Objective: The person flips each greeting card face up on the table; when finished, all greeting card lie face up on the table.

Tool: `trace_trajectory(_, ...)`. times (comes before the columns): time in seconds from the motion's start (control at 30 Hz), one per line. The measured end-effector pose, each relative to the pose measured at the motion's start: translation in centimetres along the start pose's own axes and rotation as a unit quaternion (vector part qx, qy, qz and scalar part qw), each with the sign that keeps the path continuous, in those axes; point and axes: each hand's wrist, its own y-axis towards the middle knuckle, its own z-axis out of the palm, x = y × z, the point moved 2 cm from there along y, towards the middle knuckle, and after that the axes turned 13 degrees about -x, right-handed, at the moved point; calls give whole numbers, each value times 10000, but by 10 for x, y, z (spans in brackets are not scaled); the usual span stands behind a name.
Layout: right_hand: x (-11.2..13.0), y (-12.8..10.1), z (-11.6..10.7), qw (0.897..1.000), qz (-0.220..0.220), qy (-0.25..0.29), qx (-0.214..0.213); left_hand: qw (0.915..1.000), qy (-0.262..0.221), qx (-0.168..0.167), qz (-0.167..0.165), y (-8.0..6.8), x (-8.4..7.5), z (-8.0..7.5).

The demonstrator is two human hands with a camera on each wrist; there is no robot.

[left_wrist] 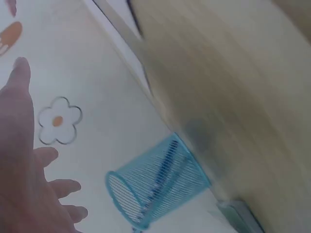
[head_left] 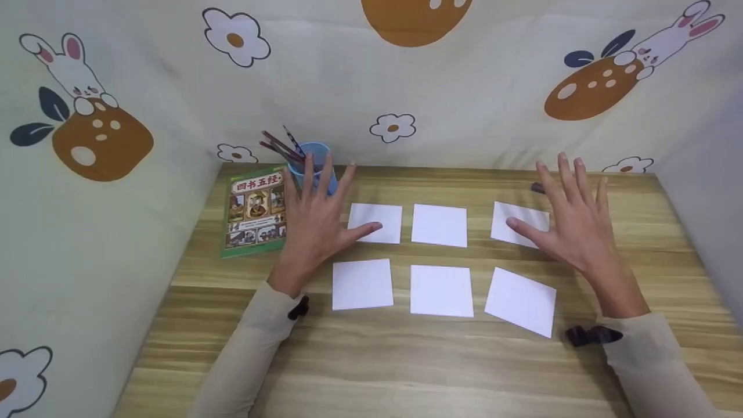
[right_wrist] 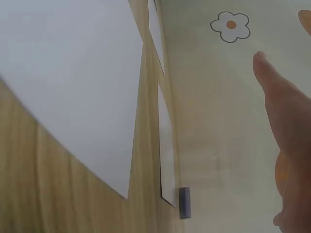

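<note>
Hands hovered spread and empty over six white cards (head_left: pixel 440 255), already laid in two rows of three: the left hand (head_left: pixel 316 223) by the top-left card, the right hand (head_left: pixel 572 223) over the top-right. None looked lifted or marked yet. They lay on a wooden table (head_left: pixel 406 360) walled by rabbit-print cloth (head_left: pixel 493 87), with a book (head_left: pixel 255 212) and blue pen cup (head_left: pixel 313 165) at the far left.

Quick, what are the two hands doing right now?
Left hand: open, fingers spread, holding nothing, over the wooden table.
Right hand: open, fingers spread, holding nothing, beside a white square paper.
</note>
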Motion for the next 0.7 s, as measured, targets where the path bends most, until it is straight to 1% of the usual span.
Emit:
trace_trajectory(0.1, 0, -6, -6, 9994, -107, 280, -164, 9995, -199, -188, 174, -1, -17, -5)
trace_trajectory(0.2, 3, -12, -11, 9972, -282, 655, -243, 9976, -396, -349, 446, -3, -38, -10)
trace_trajectory(0.27, 6, -17, -14, 9953, -385, 871, -200, 9953, -562, -426, 663, -4, -52, -14)
trace_trajectory(0.33, 10, -22, -17, 9941, -413, 998, -52, 9931, -744, -371, 824, -5, -66, -17)
trace_trajectory(0.4, 13, -26, -17, 9933, -358, 1066, 248, 9896, -1047, -263, 949, -6, -81, -19)
trace_trajectory(0.47, 17, -31, -16, 9919, -254, 1071, 635, 9853, -1344, -65, 1048, -6, -95, -20)
trace_trajectory(0.53, 21, -34, -14, 9884, -197, 1061, 1073, 9793, -1657, 149, 1151, -7, -109, -20)
trace_trajectory(0.63, 25, -40, -10, 9785, -227, 1057, 1758, 9694, -1970, 568, 1352, -9, -130, -18)
trace_trajectory(0.7, 28, -44, -8, 9692, -276, 1000, 2234, 9620, -2089, 844, 1542, -10, -143, -15)
